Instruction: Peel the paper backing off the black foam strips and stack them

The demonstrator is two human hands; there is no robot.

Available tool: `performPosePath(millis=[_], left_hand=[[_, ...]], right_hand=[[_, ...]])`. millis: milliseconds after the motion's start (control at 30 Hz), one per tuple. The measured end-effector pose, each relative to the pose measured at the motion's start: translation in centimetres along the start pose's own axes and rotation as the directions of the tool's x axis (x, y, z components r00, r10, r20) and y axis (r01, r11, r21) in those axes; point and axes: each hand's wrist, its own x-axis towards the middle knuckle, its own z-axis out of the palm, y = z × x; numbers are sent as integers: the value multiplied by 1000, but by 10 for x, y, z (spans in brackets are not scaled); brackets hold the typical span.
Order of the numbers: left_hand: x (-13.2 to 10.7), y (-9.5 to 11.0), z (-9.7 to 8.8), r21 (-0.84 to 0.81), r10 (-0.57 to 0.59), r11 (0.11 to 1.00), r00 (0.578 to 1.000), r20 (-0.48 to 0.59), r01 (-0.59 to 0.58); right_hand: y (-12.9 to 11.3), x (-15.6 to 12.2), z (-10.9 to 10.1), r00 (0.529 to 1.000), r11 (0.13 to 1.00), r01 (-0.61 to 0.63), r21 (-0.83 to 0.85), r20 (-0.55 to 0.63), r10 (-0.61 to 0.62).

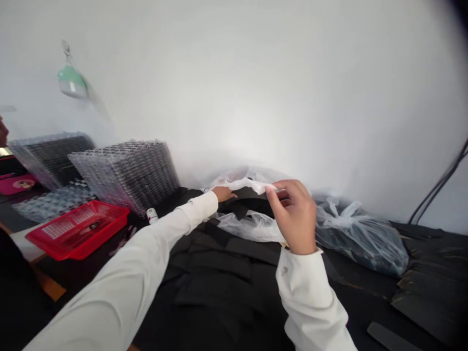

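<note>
A clear plastic bag [252,225] with black pieces inside lies open on the black table, against the white wall. My right hand [294,214] pinches the bag's upper rim and holds it up. My left hand [224,193] reaches far forward and grips the same rim at its left end. Both arms are in white sleeves. Black flat pieces [215,263] lie stacked under my arms in front of the bag.
A second tied plastic bag [360,234] of dark parts lies to the right. Stacks of clear blister trays [127,173] stand at the left, with a red basket [78,229] in front of them. Black strips [431,292] lie at the right. Cables [442,183] hang down the wall.
</note>
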Motion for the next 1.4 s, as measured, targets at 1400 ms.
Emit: performPosePath(millis=[1400], left_hand=[[-135,-9,21,22,-23,1000,838,545,13]], right_hand=[[7,-1,3,998,998,27,-54,50,-24]])
